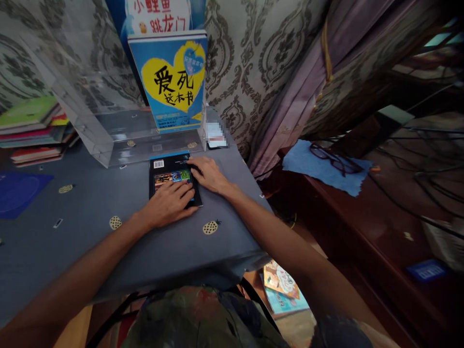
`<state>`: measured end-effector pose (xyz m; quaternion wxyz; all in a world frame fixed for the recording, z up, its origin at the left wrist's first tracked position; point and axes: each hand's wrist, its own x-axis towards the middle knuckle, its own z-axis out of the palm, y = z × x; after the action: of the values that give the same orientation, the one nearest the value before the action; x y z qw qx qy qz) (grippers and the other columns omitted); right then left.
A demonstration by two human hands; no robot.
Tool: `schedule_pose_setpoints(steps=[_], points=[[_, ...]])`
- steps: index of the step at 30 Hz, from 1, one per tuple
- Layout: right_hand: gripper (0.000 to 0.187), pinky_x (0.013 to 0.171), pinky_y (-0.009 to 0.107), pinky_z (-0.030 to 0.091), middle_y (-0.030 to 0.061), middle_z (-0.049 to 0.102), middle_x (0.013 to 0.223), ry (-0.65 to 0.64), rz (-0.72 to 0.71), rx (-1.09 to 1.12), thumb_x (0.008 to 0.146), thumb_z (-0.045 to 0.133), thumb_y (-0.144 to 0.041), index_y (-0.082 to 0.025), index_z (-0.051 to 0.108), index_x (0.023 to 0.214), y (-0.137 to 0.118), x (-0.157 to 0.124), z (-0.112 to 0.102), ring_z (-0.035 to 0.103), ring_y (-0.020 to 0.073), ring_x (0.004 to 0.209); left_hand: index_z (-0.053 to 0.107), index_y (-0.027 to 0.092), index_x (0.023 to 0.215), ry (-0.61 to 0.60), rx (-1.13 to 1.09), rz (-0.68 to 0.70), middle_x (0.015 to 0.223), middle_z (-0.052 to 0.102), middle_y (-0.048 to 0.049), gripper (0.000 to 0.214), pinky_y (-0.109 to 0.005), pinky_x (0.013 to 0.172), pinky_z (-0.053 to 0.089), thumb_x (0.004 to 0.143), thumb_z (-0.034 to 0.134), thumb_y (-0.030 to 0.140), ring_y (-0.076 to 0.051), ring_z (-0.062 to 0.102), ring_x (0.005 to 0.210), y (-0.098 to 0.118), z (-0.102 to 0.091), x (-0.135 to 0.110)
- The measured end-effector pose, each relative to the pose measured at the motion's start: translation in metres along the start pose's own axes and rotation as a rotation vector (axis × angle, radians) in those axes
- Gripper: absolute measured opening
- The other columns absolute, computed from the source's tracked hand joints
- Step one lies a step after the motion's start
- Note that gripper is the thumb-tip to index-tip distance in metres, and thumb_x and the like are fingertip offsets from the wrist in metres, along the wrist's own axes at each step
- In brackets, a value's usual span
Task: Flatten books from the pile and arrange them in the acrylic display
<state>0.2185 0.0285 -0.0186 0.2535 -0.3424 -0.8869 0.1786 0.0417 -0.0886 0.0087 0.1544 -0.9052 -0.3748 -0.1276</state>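
A black book (pixel 168 170) lies flat, back cover up, on the grey pineapple-print tablecloth (pixel 94 208). My left hand (pixel 168 204) rests flat on its lower half, fingers stretched out. My right hand (pixel 207 174) touches the book's right edge, fingers bent against it. Just behind stands a blue book with a yellow heart (pixel 170 79), upright in a clear acrylic stand (pixel 108 130).
A stack of books (pixel 34 130) sits at the far left. A small phone-like object (pixel 216 135) lies beside the stand. Patterned curtains hang behind. To the right, glasses (pixel 335 159) lie on a blue cloth (pixel 322 169) on a dark wooden ledge. More books lie on the floor (pixel 282 285).
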Motion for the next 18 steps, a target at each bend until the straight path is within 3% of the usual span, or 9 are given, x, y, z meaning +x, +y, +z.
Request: schedule_pose_setpoints(steps=[10, 18], points=[[0.036, 0.111, 0.049, 0.042, 0.0100, 0.062, 0.143, -0.014, 0.004, 0.002, 0.097, 0.051, -0.018, -0.020, 0.063, 0.131, -0.0002, -0.0006, -0.0003, 0.055, 0.0261, 0.132, 0.072, 0.014, 0.107, 0.092, -0.007, 0.028, 0.108, 0.078, -0.0119, 0.037, -0.040, 0.086, 0.057, 0.105, 0.042, 0.036, -0.024, 0.073, 0.099, -0.0013, -0.0011, 0.0013], [0.034, 0.110, 0.047, 0.042, 0.0135, 0.062, 0.143, -0.026, 0.001, -0.019, 0.098, 0.051, -0.018, -0.015, 0.064, 0.129, -0.0019, -0.0005, -0.0016, 0.055, 0.0267, 0.132, 0.072, 0.013, 0.105, 0.106, 0.020, 0.045, 0.108, 0.077, -0.0122, 0.039, -0.040, 0.085, 0.057, 0.104, 0.044, 0.040, -0.025, 0.072, 0.100, -0.0003, -0.0013, 0.0012]])
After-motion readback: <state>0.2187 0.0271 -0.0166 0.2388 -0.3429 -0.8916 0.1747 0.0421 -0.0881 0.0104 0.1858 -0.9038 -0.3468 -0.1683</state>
